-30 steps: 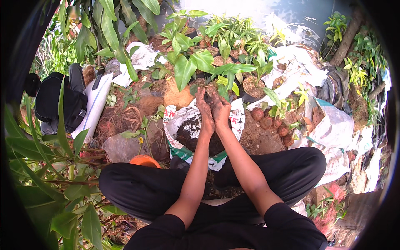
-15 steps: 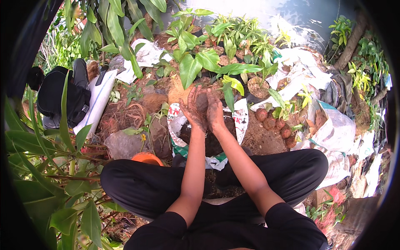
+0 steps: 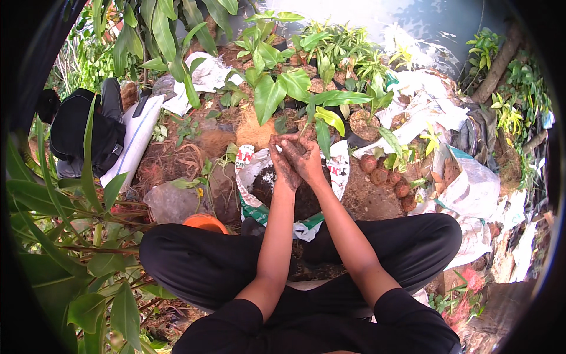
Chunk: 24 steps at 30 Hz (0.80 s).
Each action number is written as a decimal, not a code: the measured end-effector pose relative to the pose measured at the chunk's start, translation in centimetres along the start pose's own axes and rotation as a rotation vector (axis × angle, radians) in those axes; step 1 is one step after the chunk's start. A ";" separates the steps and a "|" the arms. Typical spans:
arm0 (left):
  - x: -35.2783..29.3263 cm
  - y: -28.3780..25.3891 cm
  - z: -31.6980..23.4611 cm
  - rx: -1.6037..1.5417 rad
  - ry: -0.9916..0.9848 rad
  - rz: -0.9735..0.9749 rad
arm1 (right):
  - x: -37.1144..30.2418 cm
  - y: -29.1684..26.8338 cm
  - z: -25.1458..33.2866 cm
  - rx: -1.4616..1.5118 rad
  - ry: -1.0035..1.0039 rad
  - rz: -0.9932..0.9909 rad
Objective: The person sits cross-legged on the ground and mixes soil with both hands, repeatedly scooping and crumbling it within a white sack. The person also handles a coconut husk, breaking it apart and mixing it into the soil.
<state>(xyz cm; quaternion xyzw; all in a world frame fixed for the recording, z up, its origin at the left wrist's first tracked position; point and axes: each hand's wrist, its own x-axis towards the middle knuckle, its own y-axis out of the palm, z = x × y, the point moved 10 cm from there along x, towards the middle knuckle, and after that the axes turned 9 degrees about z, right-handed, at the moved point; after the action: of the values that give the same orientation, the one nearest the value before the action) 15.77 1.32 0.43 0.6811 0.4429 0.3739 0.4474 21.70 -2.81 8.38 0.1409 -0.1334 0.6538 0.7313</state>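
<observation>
My left hand (image 3: 282,164) and my right hand (image 3: 306,158) are pressed together, cupped palm to palm with fingers overlapping. Both are smeared with dark soil. The clump of soil between them is hidden by the fingers now. Beneath the hands stands an open white sack (image 3: 246,200) with green and red print, its rim folded down. Dark soil (image 3: 303,203) fills it, and it sits between my crossed legs. Right of the sack, several round reddish-brown balls (image 3: 378,175) lie in a curved row on the ground.
Potted leafy plants (image 3: 283,85) stand beyond the hands, before a pale wall. An orange container (image 3: 205,222) is by my left knee. At the left, a person in black (image 3: 85,133) sits beside a long white sack (image 3: 134,141). Crumpled white sacks (image 3: 471,183) lie at the right.
My hands have closed from an open cup showing a dark soil clump into a joined clasp. The right hand has turned over toward the left, hiding the clump.
</observation>
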 end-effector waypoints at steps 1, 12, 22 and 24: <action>0.1 -1.2 -0.1 0.006 0.025 -0.056 | -0.1 0.2 -1.3 0.015 0.066 0.029; -1.5 -4.0 -0.2 0.010 0.096 -0.329 | -0.8 0.8 -4.3 0.054 0.252 0.013; -1.0 -0.2 -0.8 -0.034 -0.029 -0.165 | 1.3 -0.2 -0.9 -0.068 0.149 0.104; -1.4 -0.7 -0.1 -0.040 -0.176 -0.215 | 1.5 0.4 2.3 -0.114 -0.073 0.169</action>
<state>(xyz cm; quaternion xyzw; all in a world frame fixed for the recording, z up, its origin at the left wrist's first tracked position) 15.07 0.16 -0.34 0.6510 0.4646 0.2713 0.5355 21.39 -2.28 11.06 0.1108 -0.2084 0.6989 0.6751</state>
